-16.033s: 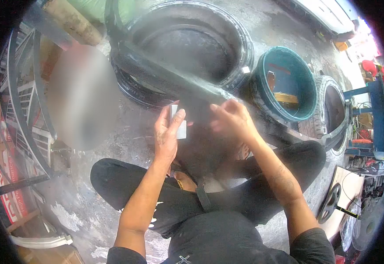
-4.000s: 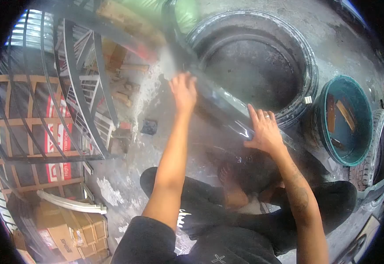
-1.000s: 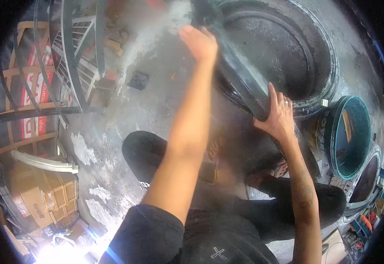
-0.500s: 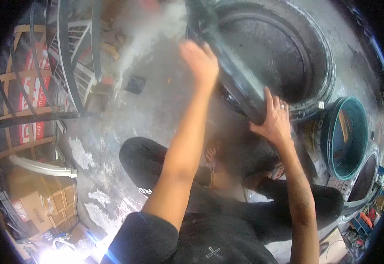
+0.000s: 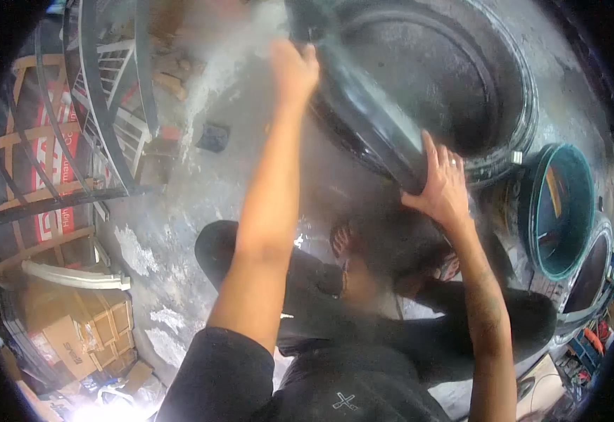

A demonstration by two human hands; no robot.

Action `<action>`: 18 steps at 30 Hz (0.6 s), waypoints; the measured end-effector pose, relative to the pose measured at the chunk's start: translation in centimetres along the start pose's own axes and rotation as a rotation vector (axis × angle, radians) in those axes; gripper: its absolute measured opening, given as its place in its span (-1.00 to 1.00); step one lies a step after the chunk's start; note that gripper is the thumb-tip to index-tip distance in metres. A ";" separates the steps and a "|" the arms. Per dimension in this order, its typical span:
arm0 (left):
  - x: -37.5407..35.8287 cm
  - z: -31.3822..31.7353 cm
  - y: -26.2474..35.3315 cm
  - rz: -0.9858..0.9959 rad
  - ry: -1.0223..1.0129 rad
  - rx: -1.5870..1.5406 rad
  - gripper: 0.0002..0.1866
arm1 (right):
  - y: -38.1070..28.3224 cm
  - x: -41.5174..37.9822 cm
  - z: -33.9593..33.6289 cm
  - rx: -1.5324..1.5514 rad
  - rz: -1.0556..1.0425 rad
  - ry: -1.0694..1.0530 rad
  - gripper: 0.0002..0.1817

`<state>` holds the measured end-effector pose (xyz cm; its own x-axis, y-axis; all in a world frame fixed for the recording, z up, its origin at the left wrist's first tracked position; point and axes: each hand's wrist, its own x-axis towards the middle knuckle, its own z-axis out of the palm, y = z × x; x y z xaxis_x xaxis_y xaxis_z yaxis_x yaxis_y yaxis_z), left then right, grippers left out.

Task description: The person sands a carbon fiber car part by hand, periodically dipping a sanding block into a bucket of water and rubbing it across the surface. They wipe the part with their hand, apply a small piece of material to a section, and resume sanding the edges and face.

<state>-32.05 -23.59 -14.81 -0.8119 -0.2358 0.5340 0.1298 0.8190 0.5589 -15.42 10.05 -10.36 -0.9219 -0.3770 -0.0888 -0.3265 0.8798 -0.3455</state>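
A thick black rubber tube (image 5: 370, 105), glossy as if wet, slants across the near side of a large round black basin (image 5: 525, 133). My left hand (image 5: 295, 70), slightly blurred, is closed on its upper part, with some fingers hidden behind the tube. At its lower end my right hand (image 5: 442, 179) holds on, thumb below and fingers spread along the side, a ring on one finger. The basin's dark inside shows behind the tube. My bent knees and bare feet are below the hands.
A green round tub (image 5: 564, 211) with a yellow strip inside stands right of the basin. Black metal bars (image 5: 99, 91) and a white rack (image 5: 110, 70) are at left, above cardboard boxes (image 5: 67, 344). Tools (image 5: 592, 344) crowd the lower right. A dark flat piece (image 5: 213, 137) lies on the floor.
My left hand has moved up and to the left along with the upper part of the tube. My right hand has stayed nearly in place at the lower end.
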 end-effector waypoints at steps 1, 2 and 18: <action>0.9 0.3 -0.6 -0.078 0.004 -0.058 -0.52 | 0.0 -0.1 0.4 0.005 0.006 -0.005 0.45; 0.9 0.9 -0.7 -0.020 0.058 0.031 -0.51 | 0.1 0.0 0.6 0.008 -0.008 0.009 0.45; 6.2 -0.2 -1.0 -0.321 -0.340 -0.097 -0.38 | 0.5 -0.1 0.3 0.020 -0.036 0.052 0.45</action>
<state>-37.09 -25.99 -11.89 -0.9578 -0.2710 0.0960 -0.1185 0.6765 0.7268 -15.47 10.45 -10.86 -0.9196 -0.3919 -0.0274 -0.3557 0.8601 -0.3657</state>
